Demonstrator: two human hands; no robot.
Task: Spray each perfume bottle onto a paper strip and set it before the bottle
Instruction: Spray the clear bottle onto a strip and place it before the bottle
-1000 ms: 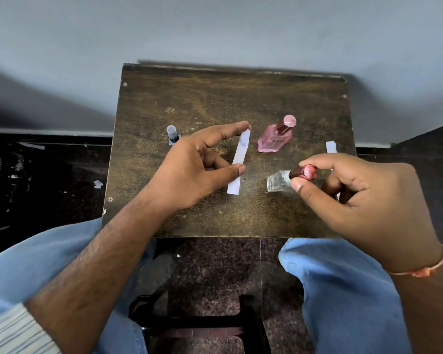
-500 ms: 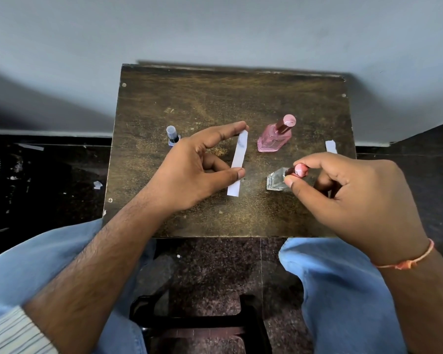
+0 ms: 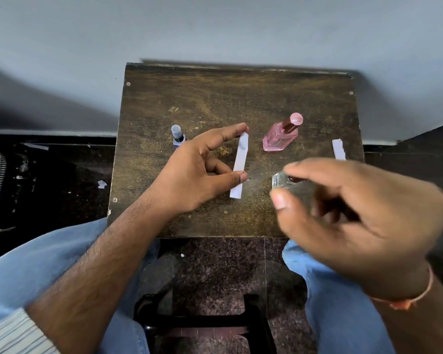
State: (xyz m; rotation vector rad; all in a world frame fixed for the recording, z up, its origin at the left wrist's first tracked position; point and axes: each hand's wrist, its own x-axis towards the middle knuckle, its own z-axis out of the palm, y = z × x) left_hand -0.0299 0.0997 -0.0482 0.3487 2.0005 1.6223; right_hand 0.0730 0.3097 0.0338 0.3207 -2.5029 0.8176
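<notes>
My left hand [image 3: 197, 169] holds a white paper strip [image 3: 239, 166] upright over the table's middle, with the index fingertip at the top end and the thumb near the bottom. A small clear perfume bottle [image 3: 279, 180] with a dark red cap sits right of the strip. My right hand [image 3: 356, 215] is blurred and raised above that bottle, thumb and index finger spread apart, gripping nothing that I can see. Behind stands a pink perfume bottle [image 3: 280, 139]. A small dark blue bottle [image 3: 177, 136] with a clear cap stands at the left.
The small dark wooden table [image 3: 215, 98] stands against a pale wall. Another white paper strip [image 3: 338, 149] lies near its right edge. My knees in blue jeans flank the front edge, and a black stool frame [image 3: 202, 315] is on the floor between them.
My right hand has let go of the clear bottle's cap and lifted toward the camera, fingers spreading. The bottle stays in place. My left hand and the strip have not moved.
</notes>
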